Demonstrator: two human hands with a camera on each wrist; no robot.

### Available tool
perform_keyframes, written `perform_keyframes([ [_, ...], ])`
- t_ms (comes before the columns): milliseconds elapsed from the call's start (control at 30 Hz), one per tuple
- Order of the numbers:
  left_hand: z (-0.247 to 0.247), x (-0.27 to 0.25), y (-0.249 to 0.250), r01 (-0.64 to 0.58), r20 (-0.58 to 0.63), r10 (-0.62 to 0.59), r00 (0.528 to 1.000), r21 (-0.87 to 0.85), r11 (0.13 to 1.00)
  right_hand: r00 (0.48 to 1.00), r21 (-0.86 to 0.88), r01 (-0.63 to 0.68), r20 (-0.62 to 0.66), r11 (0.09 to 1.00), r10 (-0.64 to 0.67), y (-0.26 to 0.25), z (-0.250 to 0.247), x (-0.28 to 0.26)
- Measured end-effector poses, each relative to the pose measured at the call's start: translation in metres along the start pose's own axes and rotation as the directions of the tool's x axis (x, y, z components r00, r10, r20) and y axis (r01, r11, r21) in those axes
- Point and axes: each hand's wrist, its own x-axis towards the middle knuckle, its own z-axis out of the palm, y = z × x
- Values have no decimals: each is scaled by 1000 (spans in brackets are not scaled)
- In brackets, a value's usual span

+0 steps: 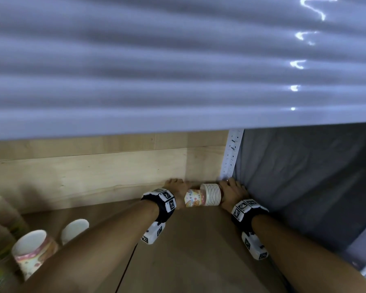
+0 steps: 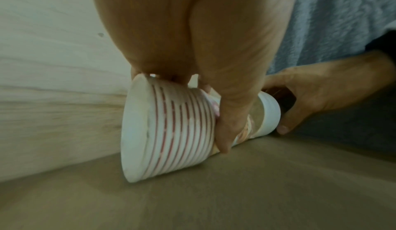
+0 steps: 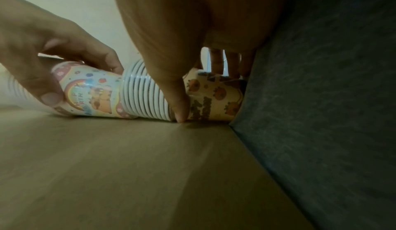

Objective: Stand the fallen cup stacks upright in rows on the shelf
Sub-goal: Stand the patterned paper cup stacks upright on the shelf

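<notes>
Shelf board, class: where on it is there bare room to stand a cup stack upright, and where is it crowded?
Free: the brown shelf board between the two forearms, in front of the lying cup stack, and the strip along the wooden back panel. Crowded: the back right corner by the grey cloth, where both hands grip the stack, and the front left, with upright cups.

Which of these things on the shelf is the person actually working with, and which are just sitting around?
Part of the job:
- fallen cup stacks lying end to end at the back corner
- left hand and right hand, each gripping a stack
- upright cup stacks at the left
- shelf

Just there:
- grey cloth
- white metal post
- wooden back board
</notes>
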Motion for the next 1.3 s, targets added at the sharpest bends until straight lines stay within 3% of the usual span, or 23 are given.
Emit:
perform_keyframes([
  [667,-7,-30,-37,46,-63,-66,996,-276,960,998,158,25,55,987,-34,-25,-35,-21],
  [900,-15,-51,-49,63,-111,-130,985,-474,878,994,164,-11,108,986,-7,-45,-69,-27],
  [1100,-18,-70,-48,59,-118,-144,983,-538,841,998,187,1,60,982,-13,-70,-89,-39],
  [1300,-3,-89,-48,36,-102,-132,986,-641,767,990,184,9,134,983,-34,-96,-104,-53],
])
